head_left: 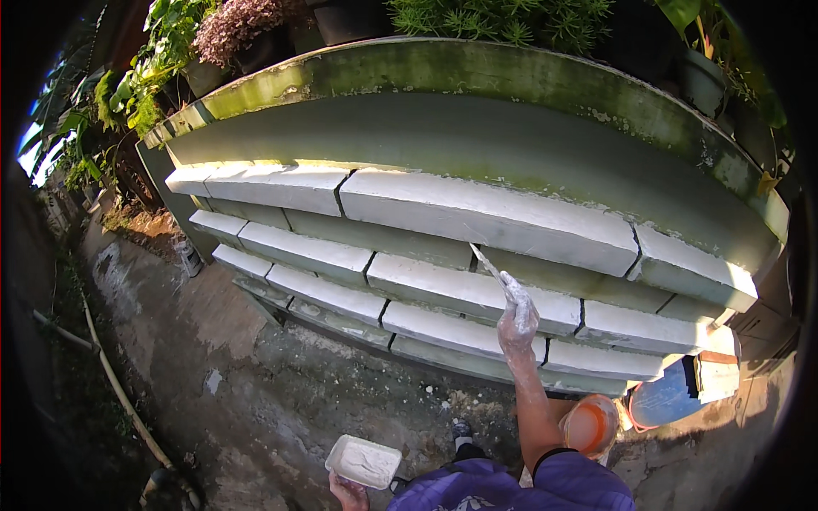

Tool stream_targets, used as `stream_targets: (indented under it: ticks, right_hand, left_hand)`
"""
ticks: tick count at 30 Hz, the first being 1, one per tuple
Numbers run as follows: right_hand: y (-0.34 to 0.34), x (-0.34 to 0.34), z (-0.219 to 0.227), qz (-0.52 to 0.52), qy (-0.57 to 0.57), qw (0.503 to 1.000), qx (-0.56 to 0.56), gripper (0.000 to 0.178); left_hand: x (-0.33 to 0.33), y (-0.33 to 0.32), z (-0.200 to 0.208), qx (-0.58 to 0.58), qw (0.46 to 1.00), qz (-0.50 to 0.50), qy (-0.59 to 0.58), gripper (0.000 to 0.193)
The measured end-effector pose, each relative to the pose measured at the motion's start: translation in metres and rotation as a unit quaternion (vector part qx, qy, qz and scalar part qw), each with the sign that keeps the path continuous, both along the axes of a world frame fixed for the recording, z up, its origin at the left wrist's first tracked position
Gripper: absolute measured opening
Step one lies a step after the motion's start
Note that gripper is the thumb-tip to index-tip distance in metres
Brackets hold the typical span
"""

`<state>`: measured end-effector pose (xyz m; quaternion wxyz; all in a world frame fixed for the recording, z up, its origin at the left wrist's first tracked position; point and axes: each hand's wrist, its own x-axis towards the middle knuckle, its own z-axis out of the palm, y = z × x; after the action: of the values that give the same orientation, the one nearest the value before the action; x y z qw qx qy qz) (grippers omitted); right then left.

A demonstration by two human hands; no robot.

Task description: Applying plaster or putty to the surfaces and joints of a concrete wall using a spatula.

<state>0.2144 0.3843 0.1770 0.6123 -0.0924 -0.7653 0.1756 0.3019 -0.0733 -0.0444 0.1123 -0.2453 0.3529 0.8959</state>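
Can spot a pale pipe lying along the ground at far left, then a small pale container by the end of the wall. Next, see the left hand curled around the near-left corner of a white rectangular tub with white paste inside; can't tell about the fingers tucked underneath. Then look at the stepped white ledges, split by dark joints, and the slim white-coated tool, angled up with its tip near a joint just under the top ledge; can't tell if touching. Note the right hand, smeared white, pinching that tool. Further right, find an orange bucket and a blue container. Would load only a little paste on the tip, press lightly and draw it along in one steady stroke, holding the tub close to catch drips. As for brands or labels, can't read any: just notice a pale print on the purple shirt, too vague to make out.
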Motion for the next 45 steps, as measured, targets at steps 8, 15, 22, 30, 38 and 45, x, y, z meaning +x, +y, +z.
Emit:
stream_targets:
  ticks: [8, 15, 22, 30, 38, 45]
  right_hand:
    - [0.019, -0.058, -0.005, -0.116, -0.071, 0.96, 0.243, 0.043]
    - [-0.005, -0.058, -0.069, -0.06, -0.152, 0.962, 0.218, 0.044]
    - [-0.017, -0.038, -0.035, -0.021, -0.108, 0.956, 0.27, 0.038]
    - [0.033, -0.061, -0.025, -0.128, -0.071, 0.96, 0.238, 0.036]
    - [-0.004, -0.021, -0.074, -0.005, -0.144, 0.952, 0.27, 0.037]
    - [0.05, -0.003, 0.003, -0.141, -0.052, 0.952, 0.265, 0.037]
  left_hand:
    - [0.004, 0.0, -0.003, -0.003, 1.0, 0.004, 0.007, 0.048]
    - [0.015, -0.007, 0.003, -0.007, 1.0, 0.016, 0.02, 0.046]
    - [0.016, -0.011, 0.004, 0.008, 0.999, 0.034, 0.019, 0.046]
    - [0.009, -0.008, 0.003, -0.002, 1.0, 0.016, 0.001, 0.046]
    - [0.007, -0.005, 0.004, 0.012, 0.999, 0.033, 0.011, 0.045]
    - [0.007, -0.006, 0.002, 0.001, 0.999, 0.037, -0.005, 0.046]
